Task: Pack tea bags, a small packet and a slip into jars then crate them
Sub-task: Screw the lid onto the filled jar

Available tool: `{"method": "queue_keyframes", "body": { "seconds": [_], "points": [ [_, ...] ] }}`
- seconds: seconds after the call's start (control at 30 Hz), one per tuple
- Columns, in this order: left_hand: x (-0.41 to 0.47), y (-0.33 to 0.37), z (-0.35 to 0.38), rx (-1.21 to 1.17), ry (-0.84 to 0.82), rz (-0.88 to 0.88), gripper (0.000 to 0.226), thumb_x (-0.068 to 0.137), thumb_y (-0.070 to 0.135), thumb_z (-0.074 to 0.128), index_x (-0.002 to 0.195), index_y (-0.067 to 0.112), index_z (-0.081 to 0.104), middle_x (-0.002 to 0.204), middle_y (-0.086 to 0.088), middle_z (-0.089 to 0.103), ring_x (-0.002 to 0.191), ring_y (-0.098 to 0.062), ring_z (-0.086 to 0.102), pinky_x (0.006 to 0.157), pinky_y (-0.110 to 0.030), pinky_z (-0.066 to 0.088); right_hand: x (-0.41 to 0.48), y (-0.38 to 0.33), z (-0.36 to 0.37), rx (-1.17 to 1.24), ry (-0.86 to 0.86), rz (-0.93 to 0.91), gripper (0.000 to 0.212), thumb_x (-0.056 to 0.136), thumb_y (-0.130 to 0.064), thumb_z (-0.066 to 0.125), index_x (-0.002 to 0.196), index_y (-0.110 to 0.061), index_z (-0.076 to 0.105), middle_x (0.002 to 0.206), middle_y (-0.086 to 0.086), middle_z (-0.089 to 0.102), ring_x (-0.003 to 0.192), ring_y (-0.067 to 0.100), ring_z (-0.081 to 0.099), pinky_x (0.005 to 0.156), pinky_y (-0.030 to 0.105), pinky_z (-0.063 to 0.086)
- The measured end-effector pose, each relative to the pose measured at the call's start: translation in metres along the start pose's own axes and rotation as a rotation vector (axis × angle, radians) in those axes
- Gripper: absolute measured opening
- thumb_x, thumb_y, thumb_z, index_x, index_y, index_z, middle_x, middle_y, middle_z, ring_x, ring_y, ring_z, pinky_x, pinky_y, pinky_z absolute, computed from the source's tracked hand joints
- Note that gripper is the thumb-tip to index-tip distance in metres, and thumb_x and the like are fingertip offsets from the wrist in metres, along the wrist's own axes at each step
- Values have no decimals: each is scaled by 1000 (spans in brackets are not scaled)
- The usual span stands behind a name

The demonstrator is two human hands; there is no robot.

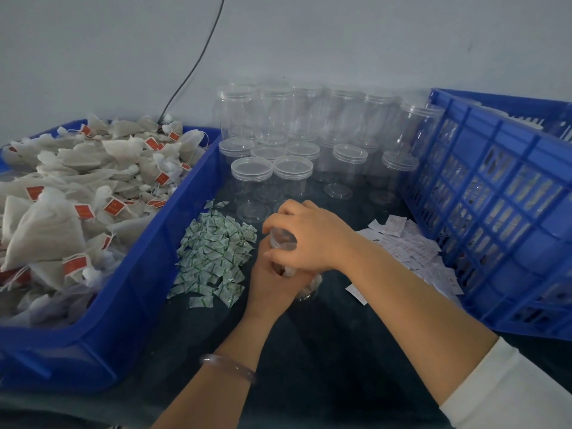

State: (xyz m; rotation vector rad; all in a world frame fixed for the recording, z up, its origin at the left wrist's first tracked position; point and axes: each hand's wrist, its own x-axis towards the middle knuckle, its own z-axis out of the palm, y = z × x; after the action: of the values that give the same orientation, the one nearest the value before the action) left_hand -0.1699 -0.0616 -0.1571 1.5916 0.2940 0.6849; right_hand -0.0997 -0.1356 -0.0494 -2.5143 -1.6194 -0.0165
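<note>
A clear plastic jar with tea bags inside stands on the dark table in the middle. My left hand grips its body from the left. My right hand is curled over its clear lid from above. A blue bin on the left is heaped with white tea bags bearing red tags. Small green-printed packets lie in a pile left of the jar. White paper slips are scattered to its right. A blue slatted crate stands on the right.
Several empty clear jars with lids stand in rows at the back against the grey wall. A black cable runs down the wall to the bin. A bangle circles my left wrist.
</note>
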Motion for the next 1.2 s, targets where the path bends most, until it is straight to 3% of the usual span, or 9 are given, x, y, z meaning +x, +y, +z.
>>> {"method": "queue_keyframes", "body": {
  "seconds": [0.17,0.3,0.43,0.57,0.73,0.9,1.03,1.13,1.2],
  "points": [
    [-1,5,2,7,17,-20,53,58,47,80,104,39,55,92,9,70,82,-9,70,61,-20,54,4,0,-5,12,-67,-18,39,89,-56,55,125,-40,56,126,-6,48,114,21,42,92,36,41],
    [-2,6,5,-1,6,16,39,61,39,78,95,46,60,92,9,69,79,-7,70,58,-15,51,-1,-2,3,-16,3,-8,39,90,-58,51,122,-37,55,129,-6,50,115,23,43,94,37,36],
    [-3,5,6,-45,21,-57,58,57,32,80,108,18,56,87,1,69,74,-7,70,57,-16,51,-1,-9,6,-22,48,64,33,89,-51,50,117,-36,55,122,-4,51,109,26,44,84,35,31],
    [-3,3,5,-160,-7,-114,38,73,5,76,105,12,57,80,-3,70,65,-10,69,54,-24,56,2,-18,8,-32,61,157,29,89,-46,49,113,-32,56,123,0,52,113,32,45,85,41,32],
    [-4,2,2,-39,-18,-24,60,47,37,76,102,26,56,87,11,71,81,-2,68,64,-19,54,-1,-21,7,-55,75,181,38,93,-58,45,117,-31,56,128,1,52,119,34,44,95,46,37],
    [2,0,1,68,-43,25,78,48,37,86,116,23,51,99,27,65,87,7,65,66,-6,48,-3,-10,1,-82,-73,71,56,86,-50,53,138,-33,42,143,1,40,128,33,37,100,44,33],
    [1,-6,-1,47,-27,30,79,51,32,88,119,31,49,104,18,66,96,0,66,74,-13,51,-12,15,-12,145,-130,-3,70,86,-53,61,149,-38,34,151,-8,37,132,21,37,99,30,30],
    [-1,-5,6,20,-9,50,80,57,22,89,126,20,49,111,6,68,101,-7,67,78,-22,55,-21,7,5,-10,70,141,76,84,-73,36,150,-36,33,148,-3,41,128,26,43,98,37,40],
    [0,-2,10,42,-14,65,77,57,33,85,124,17,51,110,7,67,99,0,65,75,-14,52,-23,-7,19,-103,132,275,84,80,-75,17,151,-32,30,147,6,41,124,34,44,94,42,44]
  ]
}}
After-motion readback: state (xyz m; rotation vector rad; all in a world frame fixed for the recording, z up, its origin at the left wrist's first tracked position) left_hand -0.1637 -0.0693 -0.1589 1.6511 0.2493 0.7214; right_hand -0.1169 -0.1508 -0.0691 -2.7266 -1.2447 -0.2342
